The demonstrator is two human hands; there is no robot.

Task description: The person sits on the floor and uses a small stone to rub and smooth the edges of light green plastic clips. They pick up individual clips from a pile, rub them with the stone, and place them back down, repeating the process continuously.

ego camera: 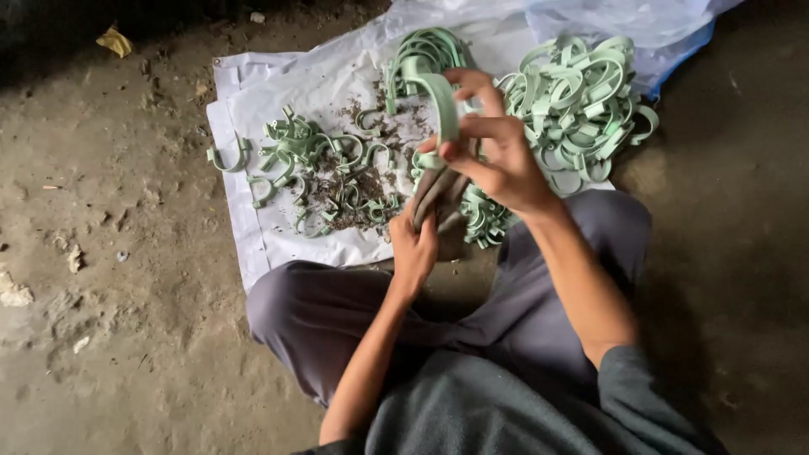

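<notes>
Your right hand (497,160) was raised over the white sheet (253,93), its fingers pinched shut on a pale green curved clip (438,105). The clip arched up and away from you, its long axis running roughly from your palm toward the far edge of the sheet, with the open ends of the curve turned down toward the hand. Your left hand (415,246) sat lower and nearer your body, closed around a dark cloth-like piece (440,192) that rose toward the base of the clip; whether it touched the clip could not be told. The two hands were close together, the right above the left.

Just below your right hand a small bunch of green clips (484,221) lay at the sheet's near edge, against your knee. To the left a loose scatter of clips (312,164) lay flat among dark crumbs and shavings (371,181), pointing every way. Beyond your hands a stack of arched clips (425,50) stood together, and to the right a big tangled heap of clips (577,105) lay on the sheet beside a crumpled clear plastic bag (624,21). The sheet lay on a bare, dusty floor (109,253), where you sat cross-legged.
</notes>
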